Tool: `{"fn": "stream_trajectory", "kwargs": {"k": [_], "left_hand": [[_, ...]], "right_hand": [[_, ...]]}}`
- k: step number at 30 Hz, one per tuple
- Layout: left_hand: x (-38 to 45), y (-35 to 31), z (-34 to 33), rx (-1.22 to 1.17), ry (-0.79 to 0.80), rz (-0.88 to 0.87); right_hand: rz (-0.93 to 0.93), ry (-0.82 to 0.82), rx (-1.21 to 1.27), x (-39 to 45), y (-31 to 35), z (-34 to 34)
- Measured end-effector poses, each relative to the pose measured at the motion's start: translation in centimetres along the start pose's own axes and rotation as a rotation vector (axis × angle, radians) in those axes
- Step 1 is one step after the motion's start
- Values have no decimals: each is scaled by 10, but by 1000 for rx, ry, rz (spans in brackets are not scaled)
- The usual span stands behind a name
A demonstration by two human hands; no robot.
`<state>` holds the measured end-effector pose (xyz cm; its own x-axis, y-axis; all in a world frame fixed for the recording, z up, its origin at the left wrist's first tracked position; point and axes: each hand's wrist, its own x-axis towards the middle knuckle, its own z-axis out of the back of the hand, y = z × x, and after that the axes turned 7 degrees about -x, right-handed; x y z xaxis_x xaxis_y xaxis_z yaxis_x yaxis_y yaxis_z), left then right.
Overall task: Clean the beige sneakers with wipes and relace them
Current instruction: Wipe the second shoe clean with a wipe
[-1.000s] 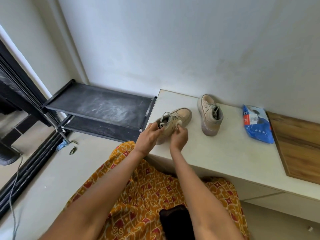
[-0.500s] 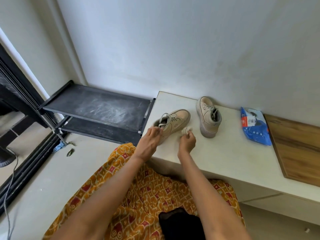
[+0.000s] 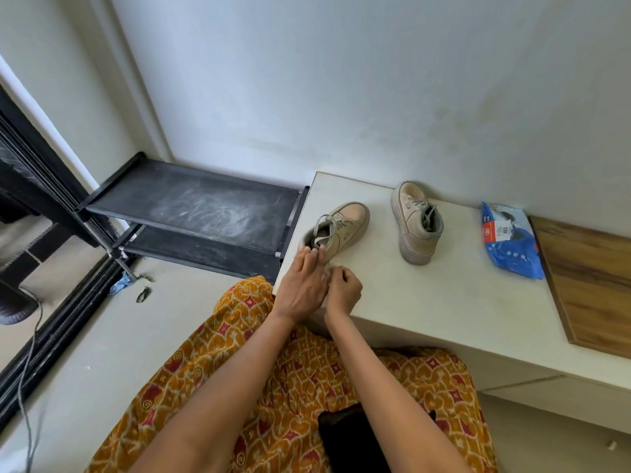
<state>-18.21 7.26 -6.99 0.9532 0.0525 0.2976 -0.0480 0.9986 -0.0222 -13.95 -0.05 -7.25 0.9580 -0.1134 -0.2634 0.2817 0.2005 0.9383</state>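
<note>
Sitting at the near left corner of a pale tabletop (image 3: 426, 302), the nearer beige sneaker (image 3: 341, 227) is lying with its heel toward the person and its toe pointing away, its laces (image 3: 324, 221) looping loose over the opening. The left hand (image 3: 302, 288) is resting against that heel, fingers fairly straight and lying together, touching the shoe's rear edge. Just to its right, and touching it, the right hand (image 3: 343, 291) is curling its fingers around a small white wipe (image 3: 328, 269), only a scrap of which is showing between the two hands. Beyond the right hand and further to its right, the second beige sneaker (image 3: 415, 223) is standing upright near the wall, well apart from the first, its toe pointing away. Further right again, a crumpled blue wipes packet (image 3: 512, 247) is lying beside a wooden board (image 3: 587, 285) that is covering the far right end of the tabletop. To the left of the left hand, a dusty black shoe rack (image 3: 198, 206) is standing against the wall. Below both forearms, an orange patterned garment (image 3: 273, 387) is spreading across the person's lap.
</note>
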Motion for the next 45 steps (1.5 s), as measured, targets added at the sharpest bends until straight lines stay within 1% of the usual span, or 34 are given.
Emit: {"fn": "stream_trajectory", "kwargs": {"k": [3, 5, 7, 10, 12, 14, 15, 17, 19, 20, 23, 25, 27, 29, 31, 34, 35, 36, 38, 39, 40, 41, 45], "left_hand": [[-5, -1, 1, -36, 35, 53], [-7, 0, -1, -43, 44, 58], [-8, 2, -1, -30, 23, 35], [-4, 10, 6, 64, -14, -106], [0, 17, 12, 106, -81, -168], [4, 24, 18, 82, -125, -156], [5, 29, 18, 78, -123, -138], [7, 40, 16, 98, -58, -120], [9, 57, 13, 94, 41, -107], [10, 66, 12, 88, 74, -88], [9, 74, 12, 54, 117, -23], [6, 65, 11, 8, 96, 21], [4, 54, 8, -34, 61, 86], [3, 45, 5, -57, 42, 134], [3, 44, 3, -67, 28, 152], [3, 48, 2, -64, 16, 130], [4, 49, 3, -58, 21, 125], [5, 48, 3, -56, 27, 127], [6, 44, 2, -57, 33, 158], [6, 40, 2, -67, 28, 182], [7, 37, 0, -81, 21, 200], [7, 35, -2, -90, 13, 207], [8, 33, -9, -78, -40, 189]], "right_hand": [[12, -93, -7, 26, 16, 10], [41, -123, -79, 52, 27, 14], [27, -78, -185, 78, 37, 15], [16, 8, -298, 98, 41, 16], [72, 18, -311, 87, 40, 13], [140, 12, -324, 65, 32, 8], [163, 18, -317, 53, 26, 5], [221, 61, -298, 36, 14, 1], [290, 93, -311, 31, 9, 2], [303, 67, -317, 34, 12, 4], [350, -103, -388, 55, 36, 10], [474, -123, -541, 68, 51, 11], [673, -58, -746, 74, 55, 7], [866, -3, -926, 75, 46, 5], [981, -34, -1067, 81, 39, 12], [1086, -66, -1282, 94, 40, 29], [1074, -83, -1322, 99, 40, 33], [1001, -103, -1334, 104, 41, 37], [772, -126, -1294, 111, 43, 44], [690, -126, -1273, 115, 43, 48], [671, -111, -1265, 119, 43, 51], [700, -90, -1253, 121, 44, 53], [921, 5, -1202, 119, 51, 42]]}}
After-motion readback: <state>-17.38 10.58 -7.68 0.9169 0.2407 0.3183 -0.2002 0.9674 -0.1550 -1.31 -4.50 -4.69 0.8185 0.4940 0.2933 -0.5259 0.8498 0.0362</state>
